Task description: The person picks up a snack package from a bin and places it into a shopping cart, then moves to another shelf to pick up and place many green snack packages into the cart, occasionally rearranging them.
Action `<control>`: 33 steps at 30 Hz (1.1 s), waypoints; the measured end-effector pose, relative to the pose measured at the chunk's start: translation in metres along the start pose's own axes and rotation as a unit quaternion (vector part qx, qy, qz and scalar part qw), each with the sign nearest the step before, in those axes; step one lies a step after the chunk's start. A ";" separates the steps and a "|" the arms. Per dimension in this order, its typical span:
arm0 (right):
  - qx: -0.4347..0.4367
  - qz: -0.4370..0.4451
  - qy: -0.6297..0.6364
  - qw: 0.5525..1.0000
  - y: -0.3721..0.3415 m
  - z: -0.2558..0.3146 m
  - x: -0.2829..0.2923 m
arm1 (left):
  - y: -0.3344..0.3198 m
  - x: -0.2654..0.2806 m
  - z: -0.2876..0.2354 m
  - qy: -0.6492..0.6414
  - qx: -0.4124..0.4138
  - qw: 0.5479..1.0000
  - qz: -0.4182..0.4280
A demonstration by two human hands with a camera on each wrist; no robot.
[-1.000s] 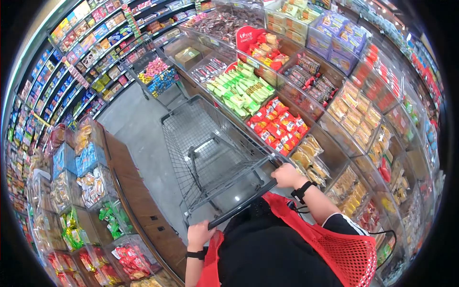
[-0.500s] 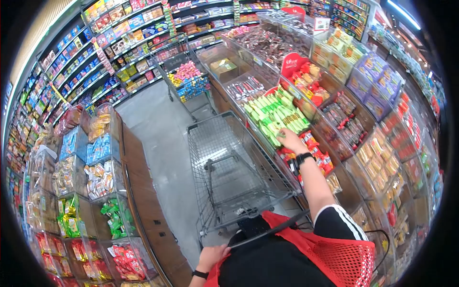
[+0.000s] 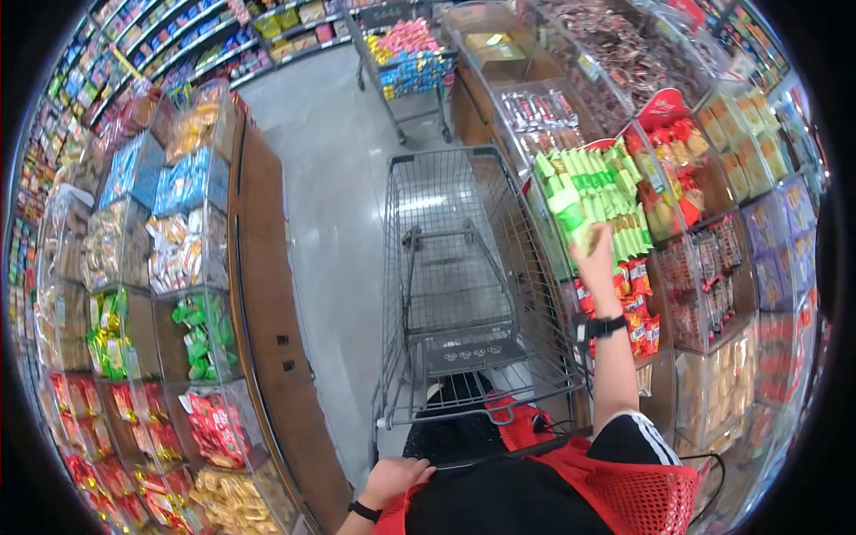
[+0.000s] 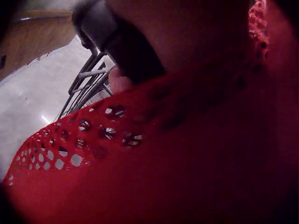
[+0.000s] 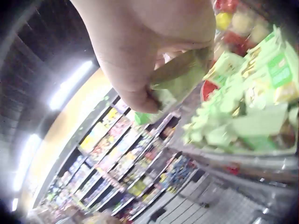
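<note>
A green-wrapped snack packet (image 3: 571, 214) is pinched between the thumb and fingers of my right hand (image 3: 596, 259), over the bin of similar green packets (image 3: 624, 192). The right wrist view shows the held packet (image 5: 184, 72) up close, lifted above the pile (image 5: 252, 107). Low in the head view, my left hand (image 3: 394, 479) grips the left end of the shopping cart's handle (image 3: 477, 462). Red mesh fabric (image 4: 93, 135) hides most of that hand in the left wrist view. The wire basket of the cart (image 3: 455, 267) shows no goods inside.
Red snack packets (image 3: 644, 330) lie in the bin nearer me. Another cart (image 3: 415, 67), loaded with pink, yellow and blue packets, stands ahead. Clear-walled snack bins (image 3: 187, 241) on a wooden base (image 3: 267, 294) line the left side of the aisle (image 3: 325, 178).
My right hand left the cart handle, reached to the green packets and now has one raised from the pile. The left hand stayed on the handle. The view has turned right and down.
</note>
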State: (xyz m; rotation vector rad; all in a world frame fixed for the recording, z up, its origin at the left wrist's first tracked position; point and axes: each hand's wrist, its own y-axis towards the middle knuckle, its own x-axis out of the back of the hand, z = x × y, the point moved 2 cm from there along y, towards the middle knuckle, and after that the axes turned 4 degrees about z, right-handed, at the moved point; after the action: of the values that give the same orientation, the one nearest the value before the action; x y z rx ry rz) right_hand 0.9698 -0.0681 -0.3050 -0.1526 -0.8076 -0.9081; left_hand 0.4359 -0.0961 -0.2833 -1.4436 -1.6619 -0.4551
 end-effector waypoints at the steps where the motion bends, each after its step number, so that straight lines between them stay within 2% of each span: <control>1: 0.006 0.072 0.023 0.997 -0.017 0.053 -0.011 | 0.001 0.001 0.000 -0.013 0.000 1.000 -0.004; 3: 0.066 0.257 0.074 0.961 -0.040 0.073 -0.070 | 0.003 0.004 0.002 -0.022 0.000 1.000 -0.002; 4: 0.083 0.374 0.052 0.922 -0.048 0.072 -0.103 | 0.005 0.004 0.001 -0.021 0.001 1.000 0.000; 5: 0.123 0.439 0.017 0.890 -0.060 0.053 -0.144 | 0.007 0.005 0.001 -0.021 0.002 1.000 0.001; 6: 0.156 0.477 0.011 0.865 -0.073 0.031 -0.186 | 0.010 0.005 0.000 -0.023 0.001 1.000 0.002; 7: 0.121 0.545 -0.082 0.826 -0.086 0.013 -0.220 | 0.011 0.007 -0.001 -0.026 0.004 1.000 0.004; 10: 0.167 0.633 -0.258 0.711 -0.123 -0.024 -0.297 | 0.013 0.009 0.000 -0.032 0.016 0.999 -0.002; 11: 0.180 0.654 -0.274 0.681 -0.134 -0.029 -0.313 | 0.014 0.009 0.000 -0.035 0.019 0.999 -0.003; 15: 0.241 0.598 -0.227 0.730 -0.183 -0.077 -0.384 | 0.014 0.010 0.006 -0.058 0.032 0.998 -0.009; 19: 0.220 0.578 -0.153 0.771 -0.189 -0.099 -0.411 | 0.003 0.006 0.009 0.014 -0.009 0.999 -0.029; 21: 0.240 0.565 -0.126 0.780 -0.181 -0.110 -0.418 | 0.011 0.012 0.009 -0.018 0.023 0.999 -0.027; 24: 0.208 0.536 -0.110 0.811 -0.152 -0.118 -0.421 | 0.017 0.018 0.011 -0.027 0.036 0.999 -0.029; 27: 0.160 0.545 -0.074 0.820 -0.143 -0.109 -0.418 | 0.021 0.021 0.008 -0.018 0.052 0.998 -0.003; 28: 0.193 0.555 -0.050 0.808 -0.159 -0.128 -0.433 | 0.022 0.023 0.006 -0.015 0.059 0.998 0.010; 30: 0.180 0.644 -0.143 0.730 -0.175 -0.107 -0.420 | 0.020 0.016 0.004 -0.006 0.051 0.999 -0.001; 32: 0.147 0.648 -0.206 0.719 -0.177 -0.092 -0.407 | 0.018 0.017 0.002 -0.009 0.047 0.999 -0.016; 33: 0.122 0.625 -0.212 0.741 -0.171 -0.087 -0.400 | 0.020 0.019 0.002 -0.021 0.043 0.998 -0.027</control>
State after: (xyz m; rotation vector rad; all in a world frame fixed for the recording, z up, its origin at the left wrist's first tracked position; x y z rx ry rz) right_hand 0.7501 0.0437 -0.6745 -0.6011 -0.9888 0.5518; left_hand 0.4546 -0.0780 -0.2749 -1.3567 -1.7358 -0.3792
